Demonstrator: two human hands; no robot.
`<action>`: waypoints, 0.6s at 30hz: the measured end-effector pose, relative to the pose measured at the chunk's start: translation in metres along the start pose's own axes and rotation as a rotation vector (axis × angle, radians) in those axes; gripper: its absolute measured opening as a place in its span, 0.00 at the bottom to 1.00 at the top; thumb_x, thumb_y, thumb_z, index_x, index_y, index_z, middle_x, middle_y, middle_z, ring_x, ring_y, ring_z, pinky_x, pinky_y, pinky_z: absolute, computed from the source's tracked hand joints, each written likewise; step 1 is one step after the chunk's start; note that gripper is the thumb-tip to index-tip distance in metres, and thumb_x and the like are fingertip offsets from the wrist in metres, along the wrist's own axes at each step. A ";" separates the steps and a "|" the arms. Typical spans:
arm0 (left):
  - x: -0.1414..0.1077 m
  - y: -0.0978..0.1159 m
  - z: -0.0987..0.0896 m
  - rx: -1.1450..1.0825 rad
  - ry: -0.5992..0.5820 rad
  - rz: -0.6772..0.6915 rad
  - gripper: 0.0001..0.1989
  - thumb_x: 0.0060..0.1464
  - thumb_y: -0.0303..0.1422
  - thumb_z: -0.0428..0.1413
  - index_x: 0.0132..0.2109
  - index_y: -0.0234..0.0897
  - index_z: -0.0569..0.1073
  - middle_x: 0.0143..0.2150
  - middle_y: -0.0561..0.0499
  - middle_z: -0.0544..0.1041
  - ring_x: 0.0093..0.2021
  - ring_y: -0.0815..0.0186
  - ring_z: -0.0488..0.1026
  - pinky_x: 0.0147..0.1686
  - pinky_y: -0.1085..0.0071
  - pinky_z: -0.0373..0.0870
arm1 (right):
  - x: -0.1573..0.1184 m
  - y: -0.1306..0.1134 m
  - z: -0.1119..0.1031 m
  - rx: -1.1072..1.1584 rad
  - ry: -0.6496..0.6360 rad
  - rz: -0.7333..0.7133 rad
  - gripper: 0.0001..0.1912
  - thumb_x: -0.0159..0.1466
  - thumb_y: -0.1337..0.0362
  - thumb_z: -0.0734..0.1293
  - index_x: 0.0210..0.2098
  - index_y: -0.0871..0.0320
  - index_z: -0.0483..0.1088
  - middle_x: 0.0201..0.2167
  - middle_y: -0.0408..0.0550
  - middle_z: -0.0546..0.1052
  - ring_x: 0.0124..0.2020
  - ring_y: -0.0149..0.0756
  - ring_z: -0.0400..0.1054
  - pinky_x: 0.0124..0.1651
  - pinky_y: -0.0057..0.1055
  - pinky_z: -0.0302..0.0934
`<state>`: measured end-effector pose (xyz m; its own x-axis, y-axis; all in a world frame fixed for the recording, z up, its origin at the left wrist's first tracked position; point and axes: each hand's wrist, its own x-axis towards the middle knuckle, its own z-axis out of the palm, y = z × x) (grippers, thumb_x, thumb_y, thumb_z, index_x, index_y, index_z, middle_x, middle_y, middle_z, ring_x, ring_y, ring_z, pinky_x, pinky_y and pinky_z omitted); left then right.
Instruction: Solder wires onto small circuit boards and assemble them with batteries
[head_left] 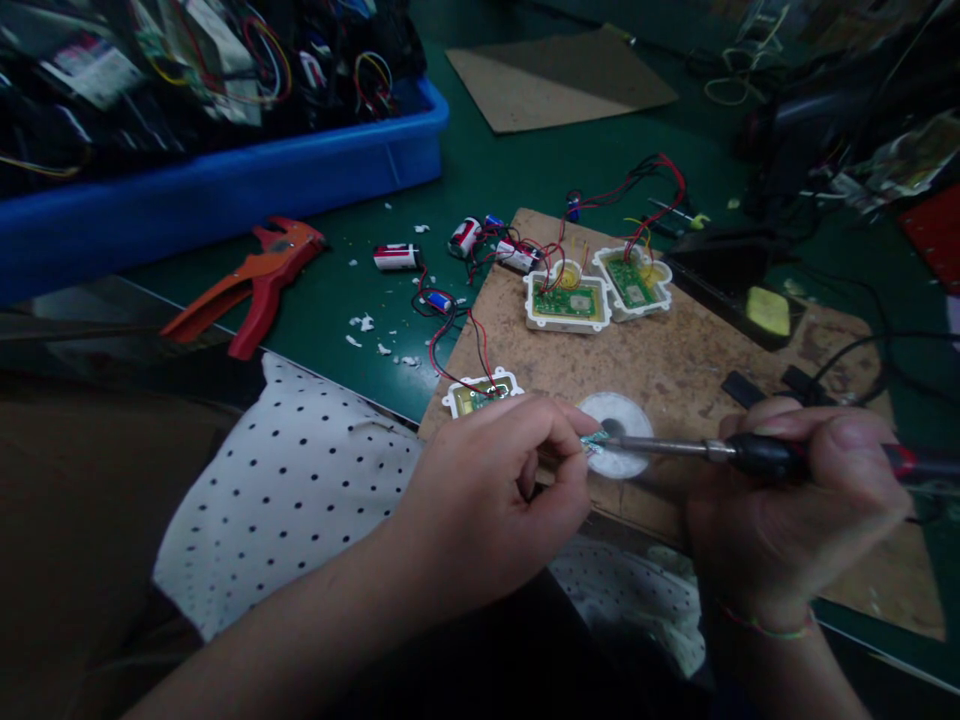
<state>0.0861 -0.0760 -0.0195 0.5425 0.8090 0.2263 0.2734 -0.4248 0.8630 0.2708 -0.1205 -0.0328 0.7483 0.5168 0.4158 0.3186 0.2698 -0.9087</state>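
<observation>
My left hand (517, 490) is closed in a pinch on a small green circuit board (595, 440), most of it hidden by the fingers. A soldering iron (675, 447) lies in the grip of my right hand (795, 500), and its tip meets the small board. Beneath the tip sits a white solder spool (619, 415) on the brown board (555, 375). Just behind my left hand is a white-framed circuit module (480, 393) with red and black wires. Two more modules, one on the left (568, 302) and one on the right (634, 283), rest farther back.
Red-orange wire strippers (262, 280) lie left, near a blue bin (337, 155) heaped with wired parts. Batteries (397, 257) and white scraps (365, 323) are scattered on the green table. A soldering stand with a yellow sponge (767, 311) stands right; cardboard (562, 80) lies behind.
</observation>
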 end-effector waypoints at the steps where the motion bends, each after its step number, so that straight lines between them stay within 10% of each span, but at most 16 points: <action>1: 0.000 0.000 0.000 0.004 0.001 -0.001 0.09 0.54 0.20 0.58 0.31 0.37 0.68 0.43 0.55 0.82 0.45 0.68 0.80 0.35 0.72 0.71 | 0.000 0.000 0.000 0.002 0.000 0.008 0.14 0.63 0.67 0.60 0.21 0.55 0.65 0.19 0.40 0.60 0.23 0.30 0.57 0.27 0.31 0.48; 18: 0.001 0.002 -0.002 0.010 0.004 -0.006 0.09 0.53 0.21 0.59 0.31 0.37 0.69 0.42 0.56 0.83 0.37 0.71 0.78 0.32 0.73 0.69 | 0.004 0.009 0.001 -0.007 0.062 -0.022 0.11 0.58 0.65 0.61 0.19 0.54 0.63 0.16 0.39 0.61 0.19 0.29 0.56 0.22 0.30 0.46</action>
<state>0.0855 -0.0756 -0.0166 0.5374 0.8131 0.2235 0.2847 -0.4244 0.8596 0.2759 -0.1158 -0.0395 0.7756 0.4597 0.4326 0.3389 0.2749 -0.8998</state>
